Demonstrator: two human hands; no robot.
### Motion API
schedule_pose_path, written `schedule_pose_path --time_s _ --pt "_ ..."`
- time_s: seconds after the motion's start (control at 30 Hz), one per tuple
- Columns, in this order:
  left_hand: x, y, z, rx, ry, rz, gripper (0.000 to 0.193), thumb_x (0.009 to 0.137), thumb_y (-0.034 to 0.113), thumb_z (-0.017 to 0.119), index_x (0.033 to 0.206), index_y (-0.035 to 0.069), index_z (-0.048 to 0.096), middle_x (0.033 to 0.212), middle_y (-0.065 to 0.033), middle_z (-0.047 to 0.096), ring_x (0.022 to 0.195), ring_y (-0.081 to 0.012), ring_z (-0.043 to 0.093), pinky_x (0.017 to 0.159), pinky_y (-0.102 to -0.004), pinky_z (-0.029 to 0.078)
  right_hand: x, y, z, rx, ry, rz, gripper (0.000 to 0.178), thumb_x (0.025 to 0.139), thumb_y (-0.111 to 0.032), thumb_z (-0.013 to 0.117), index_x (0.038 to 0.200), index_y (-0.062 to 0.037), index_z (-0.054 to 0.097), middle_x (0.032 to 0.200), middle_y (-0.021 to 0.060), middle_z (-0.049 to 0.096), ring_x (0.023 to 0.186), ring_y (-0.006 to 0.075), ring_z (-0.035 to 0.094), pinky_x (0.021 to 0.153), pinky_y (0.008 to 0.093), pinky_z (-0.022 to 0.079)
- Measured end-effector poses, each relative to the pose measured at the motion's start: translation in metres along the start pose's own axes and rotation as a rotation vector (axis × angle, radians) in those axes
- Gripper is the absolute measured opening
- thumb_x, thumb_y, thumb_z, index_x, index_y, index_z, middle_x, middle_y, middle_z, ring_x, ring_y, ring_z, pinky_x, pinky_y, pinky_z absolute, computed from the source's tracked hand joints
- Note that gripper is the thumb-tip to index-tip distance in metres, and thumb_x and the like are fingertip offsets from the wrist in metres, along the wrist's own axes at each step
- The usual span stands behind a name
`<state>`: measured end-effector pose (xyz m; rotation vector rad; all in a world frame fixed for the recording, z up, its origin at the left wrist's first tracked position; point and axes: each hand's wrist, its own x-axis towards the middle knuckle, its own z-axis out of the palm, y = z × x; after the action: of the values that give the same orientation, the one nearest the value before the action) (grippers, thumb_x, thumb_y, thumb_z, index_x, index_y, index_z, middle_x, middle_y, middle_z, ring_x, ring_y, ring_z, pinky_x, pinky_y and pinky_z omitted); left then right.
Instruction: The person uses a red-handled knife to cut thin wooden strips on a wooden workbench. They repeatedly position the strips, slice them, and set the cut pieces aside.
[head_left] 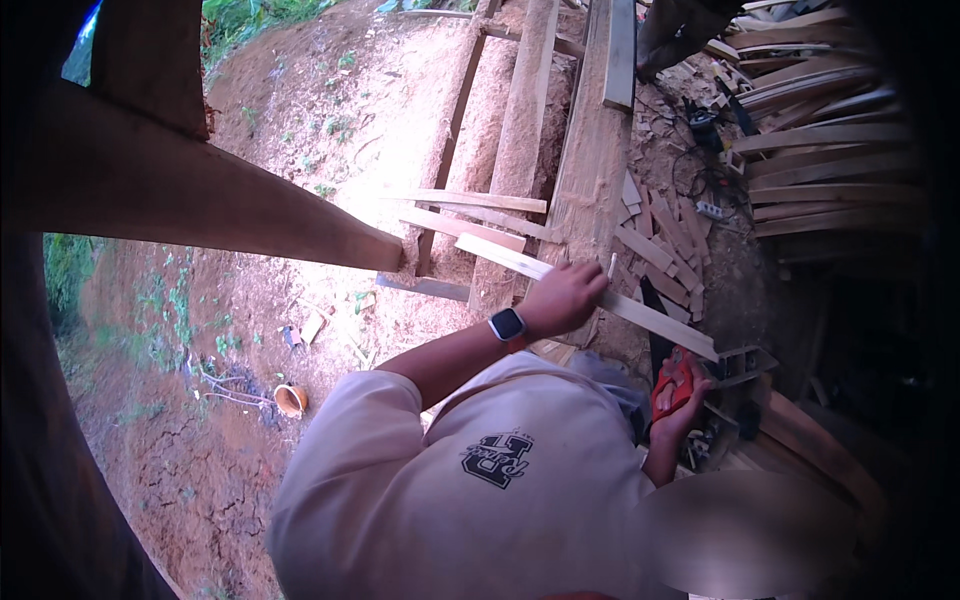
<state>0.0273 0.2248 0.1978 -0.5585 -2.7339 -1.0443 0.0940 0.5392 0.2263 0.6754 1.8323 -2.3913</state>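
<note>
Pale bare wood, matt and sawn smooth, in the long plank [600, 295] under the left hand [563, 297]. Glossy red plastic with dark metal parts on the power tool [673, 383] gripped by the right hand [680, 420], just below that plank. Rough, weathered timber in the stacked boards [820, 150] above and right of the plank. Dry, cracked reddish earth [180, 450] left of it. Soft matt cloth, off-white, in the shirt [480, 490] below.
</note>
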Motion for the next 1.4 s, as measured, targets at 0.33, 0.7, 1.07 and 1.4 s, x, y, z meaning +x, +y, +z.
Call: schedule_pose_path --time_s 0.33,0.7,1.07,1.4 --pt "0.019 0.041 0.017 -0.23 -0.301 0.174 0.044 0.091 0.029 0.074 0.122 0.003 0.058 0.113 -0.0167 0.063 0.112 -0.0368 0.063 0.099 -0.0496 0.05 0.006 -0.027 0.012 0.015 0.044 0.063 0.033 0.109 -0.032 0.058 0.122 -0.0032 0.068 0.064 -0.0047 0.044 0.045 0.0037 0.031 0.044 0.0232 0.027" --pt "-0.079 -0.163 -0.063 0.268 -0.196 -0.265 0.048 0.088 0.007 0.072 0.135 0.01 0.061 0.139 -0.0119 0.063 0.133 -0.0347 0.057 0.113 -0.046 0.048 0.005 -0.029 -0.013 0.127 0.293 0.061 0.025 0.104 -0.03 0.067 0.105 -0.0045 0.066 0.064 -0.0027 0.046 0.044 0.0071 0.033 0.043 0.0263 0.029" --pt "-0.094 -0.199 -0.058 0.312 -0.221 -0.217 0.046 0.089 0.008 0.075 0.133 0.008 0.064 0.131 -0.0106 0.066 0.124 -0.0336 0.062 0.106 -0.0448 0.05 0.0 -0.02 -0.034 0.191 0.258 0.085 0.031 0.106 -0.032 0.061 0.121 -0.0043 0.066 0.091 0.0043 0.069 0.045 0.0052 0.034 0.044 0.0235 0.03" --pt "-0.076 -0.169 -0.09 0.282 -0.022 -0.083 0.044 0.091 0.002 0.072 0.134 0.001 0.061 0.129 -0.0188 0.06 0.121 -0.044 0.062 0.118 -0.0507 0.047 0.0 -0.026 -0.036 0.23 0.209 0.04 0.029 0.107 -0.032 0.061 0.114 -0.0047 0.067 0.071 0.0001 0.055 0.045 0.0059 0.034 0.045 0.0251 0.031"
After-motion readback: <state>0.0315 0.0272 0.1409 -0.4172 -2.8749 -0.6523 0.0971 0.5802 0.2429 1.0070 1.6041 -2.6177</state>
